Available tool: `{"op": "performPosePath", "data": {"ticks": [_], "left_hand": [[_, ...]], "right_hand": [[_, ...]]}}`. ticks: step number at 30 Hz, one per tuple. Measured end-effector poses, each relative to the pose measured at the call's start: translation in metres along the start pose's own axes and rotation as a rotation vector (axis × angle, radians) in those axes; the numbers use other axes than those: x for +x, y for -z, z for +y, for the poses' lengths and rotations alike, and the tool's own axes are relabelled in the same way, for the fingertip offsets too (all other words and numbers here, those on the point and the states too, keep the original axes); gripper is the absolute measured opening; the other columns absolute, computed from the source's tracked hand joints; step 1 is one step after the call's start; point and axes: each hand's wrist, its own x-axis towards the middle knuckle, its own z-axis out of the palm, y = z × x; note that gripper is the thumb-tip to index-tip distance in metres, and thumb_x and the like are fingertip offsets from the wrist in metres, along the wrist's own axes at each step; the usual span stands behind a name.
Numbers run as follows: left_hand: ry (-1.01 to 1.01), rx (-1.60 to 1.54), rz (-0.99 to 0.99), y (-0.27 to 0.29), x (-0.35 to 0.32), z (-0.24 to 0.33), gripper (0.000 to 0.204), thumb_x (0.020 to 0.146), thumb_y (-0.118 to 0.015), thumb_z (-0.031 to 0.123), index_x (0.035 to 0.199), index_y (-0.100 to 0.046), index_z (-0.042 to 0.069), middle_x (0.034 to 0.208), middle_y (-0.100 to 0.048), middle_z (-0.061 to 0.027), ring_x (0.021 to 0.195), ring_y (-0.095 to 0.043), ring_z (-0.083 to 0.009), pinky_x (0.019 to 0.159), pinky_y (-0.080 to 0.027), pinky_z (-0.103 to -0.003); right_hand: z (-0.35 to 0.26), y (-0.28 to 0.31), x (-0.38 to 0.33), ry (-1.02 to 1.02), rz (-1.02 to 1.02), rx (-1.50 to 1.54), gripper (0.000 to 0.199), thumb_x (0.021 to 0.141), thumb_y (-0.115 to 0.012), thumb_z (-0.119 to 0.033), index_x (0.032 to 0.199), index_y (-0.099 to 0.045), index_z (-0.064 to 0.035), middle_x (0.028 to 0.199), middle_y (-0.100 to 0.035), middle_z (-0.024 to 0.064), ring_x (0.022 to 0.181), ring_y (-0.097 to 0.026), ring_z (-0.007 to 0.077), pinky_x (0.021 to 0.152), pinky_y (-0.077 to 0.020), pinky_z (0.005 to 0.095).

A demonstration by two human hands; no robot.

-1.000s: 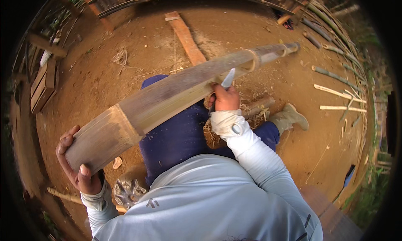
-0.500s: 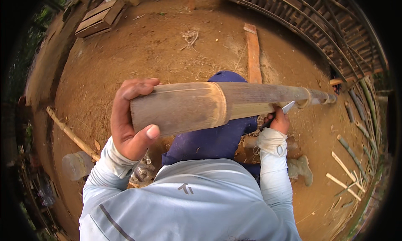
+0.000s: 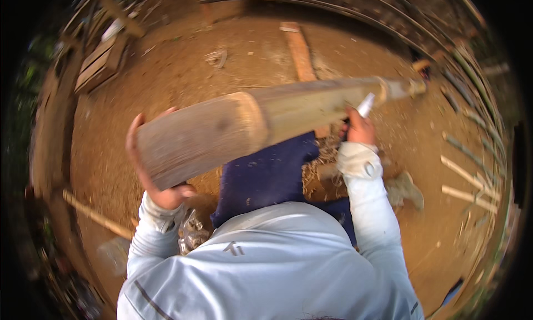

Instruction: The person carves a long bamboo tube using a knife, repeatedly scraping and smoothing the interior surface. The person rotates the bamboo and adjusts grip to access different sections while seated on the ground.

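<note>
A thick brown bamboo pole (image 3: pixel 194 131) with pale node rings lies slantwise across the view. Its wide end is at the left, and its thin end points to the far right. My left hand (image 3: pixel 161 181) wraps round the wide end, thumb below and fingers behind it. Just under the pole, my right hand (image 3: pixel 361 132) grips a knife (image 3: pixel 366 104) by its dark handle. The pale blade points up and right, overlapping the lower edge of the pole; I cannot tell whether it touches. My dark blue trouser leg (image 3: pixel 261 175) is underneath.
A plank (image 3: pixel 300 53) lies on the dirt floor beyond the pole. At the far left stands a wooden crate (image 3: pixel 100 64). Cut sticks (image 3: pixel 469 175) and bamboo lengths lie along the right side. Shavings (image 3: pixel 327 156) litter the ground beside my leg.
The wide end of the pole has swung left and toward me, while its far end sits higher. My left hand went with it. My right hand still has the knife; the whole view has shifted.
</note>
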Motion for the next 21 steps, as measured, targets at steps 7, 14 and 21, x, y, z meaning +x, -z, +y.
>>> {"op": "performPosePath", "data": {"ticks": [7,14,21], "left_hand": [[0.036,-0.026,0.118,-0.019,-0.013,-0.003,0.132,0.061,-0.078,0.075,0.152,-0.016,0.003,0.143,-0.045,-0.026,0.131,-0.048,-0.0355,0.108,-0.042,-0.048],[-0.052,-0.033,0.094,-0.013,-0.012,-0.023,0.123,0.069,-0.076,0.073,0.153,-0.021,0.002,0.146,-0.04,-0.0164,0.133,-0.043,-0.0313,0.11,-0.038,-0.047],[-0.13,0.186,0.186,-0.009,-0.015,-0.033,0.127,0.068,-0.062,0.086,0.153,-0.02,0.003,0.147,-0.037,-0.0181,0.127,-0.047,-0.0313,0.102,-0.044,-0.049]], "right_hand": [[0.015,0.011,-0.014,-0.098,-0.024,0.192,0.04,0.088,-0.075,-0.036,0.098,-0.064,0.0014,0.079,-0.064,0.007,0.052,-0.056,0.0111,0.043,-0.0456,0.0288],[0.014,0.015,-0.014,0.675,-0.079,-0.243,0.052,0.087,-0.075,-0.043,0.11,-0.063,0.0025,0.089,-0.067,0.0116,0.077,-0.065,0.0223,0.07,-0.0536,0.0353],[-0.001,0.008,-0.028,0.516,-0.369,-0.309,0.033,0.087,-0.074,-0.031,0.101,-0.067,-0.0008,0.089,-0.068,0.016,0.083,-0.067,0.029,0.075,-0.0513,0.0373]]}}
